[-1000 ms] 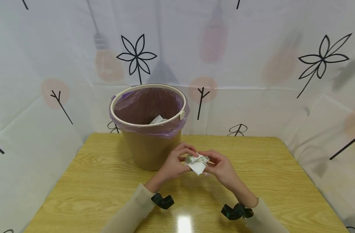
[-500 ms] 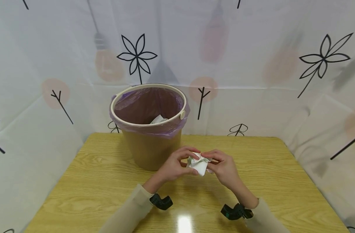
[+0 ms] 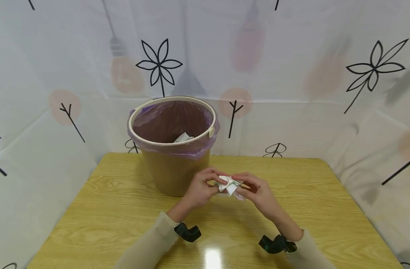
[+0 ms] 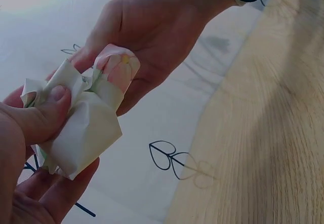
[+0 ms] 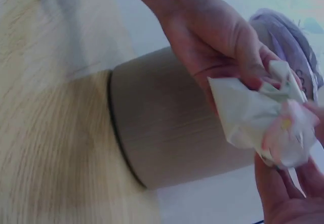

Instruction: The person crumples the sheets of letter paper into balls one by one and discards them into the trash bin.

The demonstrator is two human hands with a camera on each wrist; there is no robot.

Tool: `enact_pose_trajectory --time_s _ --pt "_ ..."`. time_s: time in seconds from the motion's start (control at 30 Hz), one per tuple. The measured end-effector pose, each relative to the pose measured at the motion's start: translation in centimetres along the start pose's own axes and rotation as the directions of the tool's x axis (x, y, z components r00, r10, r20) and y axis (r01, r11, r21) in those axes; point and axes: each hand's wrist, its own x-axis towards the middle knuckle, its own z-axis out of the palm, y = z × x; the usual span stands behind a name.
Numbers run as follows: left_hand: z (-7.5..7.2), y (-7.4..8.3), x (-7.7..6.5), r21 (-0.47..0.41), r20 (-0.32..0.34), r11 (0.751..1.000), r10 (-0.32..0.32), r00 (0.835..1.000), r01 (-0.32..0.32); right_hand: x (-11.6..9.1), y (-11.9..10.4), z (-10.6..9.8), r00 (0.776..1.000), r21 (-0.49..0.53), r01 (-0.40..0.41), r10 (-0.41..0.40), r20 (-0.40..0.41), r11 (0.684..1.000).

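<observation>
A crumpled paper napkin (image 3: pixel 231 189), white with green and a pink flower print, is held above the table between both hands. My left hand (image 3: pixel 200 189) grips its left side; in the left wrist view the thumb presses on top of the folded white paper (image 4: pixel 86 133) and fingers lie underneath. From the other side my right hand (image 3: pixel 261 192) pinches the napkin between thumb and fingers. The right wrist view has the pink flower part (image 5: pixel 288 133) towards the right hand, with the fingers partly cut off by the frame edge.
Just behind the left hand stands a brown waste bin (image 3: pixel 174 173) with a cream rim and a purple liner (image 3: pixel 191 152). White crumpled paper (image 3: pixel 183 138) lies inside it. The wooden table (image 3: pixel 302 198) ends at a printed cloth backdrop (image 3: pixel 292 123).
The napkin has been turned and squeezed between the fingers, and its folds lie differently, with less flat white showing. Both hands stay in nearly the same place; the bin has not moved.
</observation>
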Motion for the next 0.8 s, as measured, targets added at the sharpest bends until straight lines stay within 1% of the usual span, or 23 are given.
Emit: enact_pose_trajectory --time_s 0.1,0.2,0.27,0.33,0.4,0.5,0.6,0.7,0.77,0.8 --pt "-0.3 -1.1 0.1 0.001 -0.008 1.0 -0.006 1.0 0.006 -0.1 -0.2 -0.9 0.991 0.076 -0.017 0.007 0.131 0.997" --pt "-0.6 -1.5 0.2 -0.037 -0.002 0.999 0.01 1.0 -0.01 -0.2 -0.5 -1.7 0.967 0.128 -0.034 0.0 0.255 0.991" --pt "-0.8 -1.7 0.2 -0.079 0.009 0.997 0.018 1.0 -0.018 -0.3 -0.5 -2.2 0.949 0.131 -0.025 -0.018 0.314 0.991" --pt "-0.9 -1.7 0.2 -0.14 0.019 0.99 0.008 1.0 -0.005 -0.4 -0.6 -2.4 0.939 0.139 -0.016 -0.033 0.342 0.99" --pt "-1.0 -1.7 0.3 -0.192 0.029 0.981 -0.019 0.999 0.024 -0.4 -0.7 -2.5 0.941 0.142 -0.001 -0.047 0.334 0.99" --pt "-1.0 -1.6 0.3 -0.236 0.05 0.97 -0.049 0.998 0.059 -0.4 -0.9 -2.1 0.963 0.107 0.03 -0.058 0.265 0.994" --pt "-0.9 -1.5 0.4 -0.217 0.08 0.974 -0.043 0.996 0.06 -0.3 -1.0 -1.4 0.981 0.041 0.067 -0.074 0.182 0.997" --pt "-0.7 -1.4 0.4 -0.185 0.09 0.982 -0.029 0.996 0.045 -0.2 -1.0 -0.9 0.989 -0.027 0.102 -0.099 0.108 0.994" --pt "-0.5 -1.3 0.4 -0.168 0.081 0.985 -0.032 0.996 0.045 -0.2 -0.9 -0.6 0.993 -0.056 0.104 -0.101 0.061 0.993" --pt "-0.4 -1.2 0.4 -0.161 0.074 0.986 -0.039 0.997 0.05 -0.2 -0.9 -0.5 0.996 -0.064 0.088 -0.085 0.034 0.994"
